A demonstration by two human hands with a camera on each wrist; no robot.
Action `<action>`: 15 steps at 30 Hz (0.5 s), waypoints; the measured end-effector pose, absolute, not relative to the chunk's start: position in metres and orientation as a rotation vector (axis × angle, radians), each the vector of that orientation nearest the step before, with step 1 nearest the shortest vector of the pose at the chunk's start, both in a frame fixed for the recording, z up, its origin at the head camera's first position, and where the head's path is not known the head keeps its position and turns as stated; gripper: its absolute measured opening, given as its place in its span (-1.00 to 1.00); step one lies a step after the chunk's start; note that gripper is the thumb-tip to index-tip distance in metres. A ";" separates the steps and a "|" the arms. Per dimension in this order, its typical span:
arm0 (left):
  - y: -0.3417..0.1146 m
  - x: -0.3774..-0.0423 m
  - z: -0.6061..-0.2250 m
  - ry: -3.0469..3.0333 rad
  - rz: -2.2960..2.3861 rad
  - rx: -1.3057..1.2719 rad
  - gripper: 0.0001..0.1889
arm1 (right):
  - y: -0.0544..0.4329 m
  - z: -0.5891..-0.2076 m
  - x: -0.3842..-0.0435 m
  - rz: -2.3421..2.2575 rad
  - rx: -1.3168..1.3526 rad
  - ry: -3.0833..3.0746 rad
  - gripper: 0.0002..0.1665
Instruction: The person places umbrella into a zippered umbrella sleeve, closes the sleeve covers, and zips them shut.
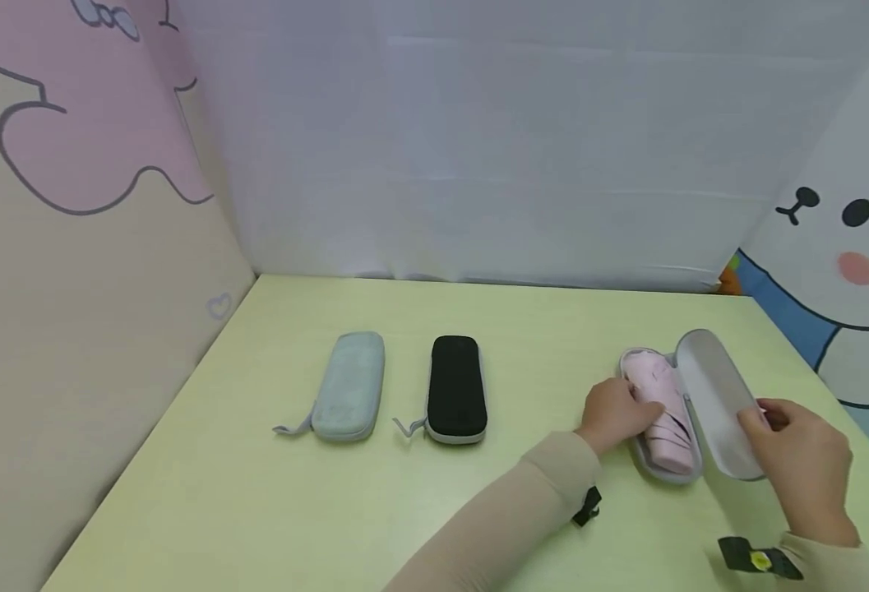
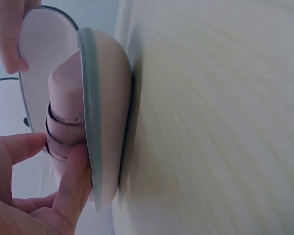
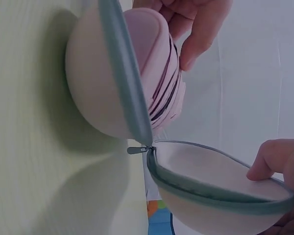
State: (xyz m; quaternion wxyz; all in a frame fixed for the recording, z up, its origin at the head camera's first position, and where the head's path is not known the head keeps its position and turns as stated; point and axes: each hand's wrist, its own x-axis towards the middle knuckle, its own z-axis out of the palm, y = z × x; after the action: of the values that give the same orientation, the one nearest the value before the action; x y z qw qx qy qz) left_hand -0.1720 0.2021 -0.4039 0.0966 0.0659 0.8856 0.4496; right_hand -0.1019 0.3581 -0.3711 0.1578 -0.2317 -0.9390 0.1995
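A zip case (image 1: 644, 470) lies open at the right of the table, its lid (image 1: 715, 403) swung up to the right. Inside it sits a pink compact umbrella (image 1: 667, 395), rolled up with a dark-edged band around it. My left hand (image 1: 617, 413) grips the umbrella's side, thumb and fingers on either side of it in the left wrist view. With thumb and fingers, my right hand (image 1: 807, 452) pinches the lid's outer edge. A zipper pull (image 3: 136, 150) hangs by the hinge in the right wrist view. The umbrella's underside is hidden in the case.
To the left on the yellow-green table (image 1: 256, 510) lie a closed pale blue-green case (image 1: 350, 386) and a closed black case (image 1: 457, 388), each with a strap. A white sheet (image 1: 478, 148) stands behind the table, with cartoon-printed panels (image 1: 94, 140) at the sides.
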 end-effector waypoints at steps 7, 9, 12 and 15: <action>0.203 -0.172 -0.406 2.671 1.267 0.200 -0.55 | 0.359 -0.371 -0.104 0.592 -0.705 -2.692 -0.50; 0.203 -0.174 -0.408 2.658 1.300 0.183 -0.59 | 0.361 -0.370 -0.106 0.666 -0.717 -2.705 -0.44; 0.202 -0.176 -0.412 2.620 1.347 0.142 -0.58 | 0.367 -0.370 -0.109 0.876 -0.728 -2.743 -0.30; 0.201 -0.178 -0.414 2.577 1.347 0.078 -0.45 | 0.373 -0.371 -0.112 1.135 -0.713 -2.792 -0.12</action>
State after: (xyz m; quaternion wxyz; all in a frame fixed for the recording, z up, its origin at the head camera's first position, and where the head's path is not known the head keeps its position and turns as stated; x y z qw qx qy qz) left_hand -0.1779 0.2009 -0.4142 0.1161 0.0268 0.8800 0.4598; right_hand -0.1120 0.3735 -0.3714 0.0225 -0.2301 -0.9013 0.3664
